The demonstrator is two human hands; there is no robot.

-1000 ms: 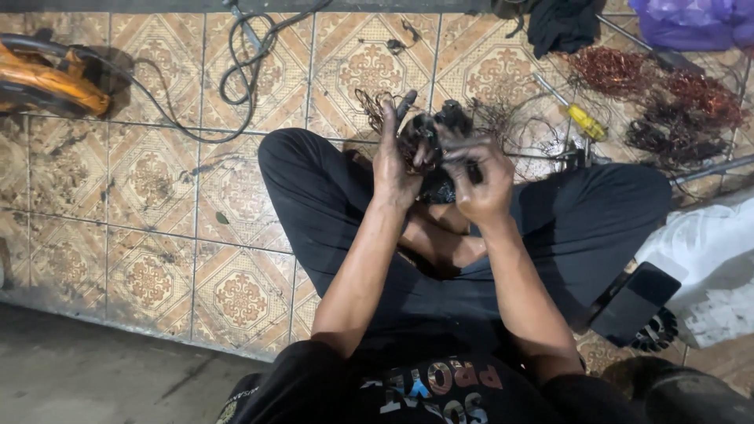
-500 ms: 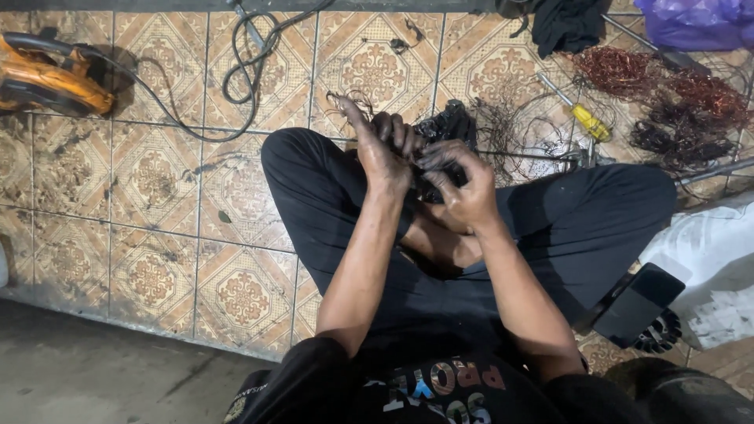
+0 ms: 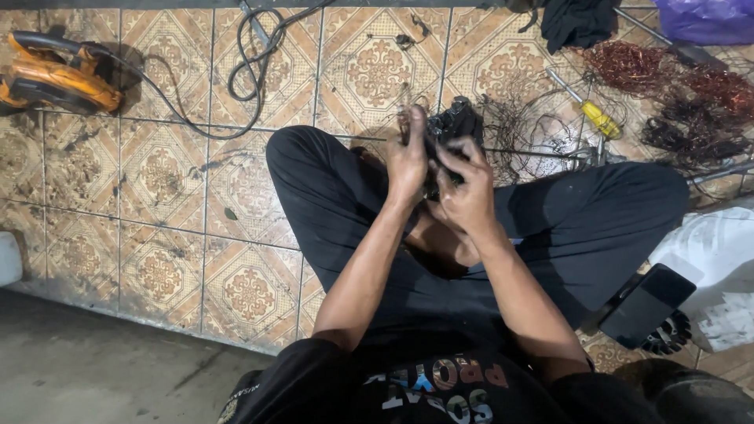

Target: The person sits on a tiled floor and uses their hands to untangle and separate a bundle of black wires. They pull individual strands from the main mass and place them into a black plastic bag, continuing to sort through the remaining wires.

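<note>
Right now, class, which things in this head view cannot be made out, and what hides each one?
- Dark part: mostly covered by left hand and right hand; its kind is unclear.
- Purple bag: cut off by the top edge.
- White container: cut off by the left edge.
- Wire tangle: strands too fine to follow.

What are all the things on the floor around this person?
dark motor part: one, black, held in both hands above the lap
power tool: one, orange, far left on tiles
cable: one, black, looped near top
screwdriver: one, yellow handle, right of hands
copper wire piles: several, reddish, top right
phone: one, black, beside right knee
plastic bag: one, purple, top right corner
left hand: gripping part
right hand: gripping part
</note>
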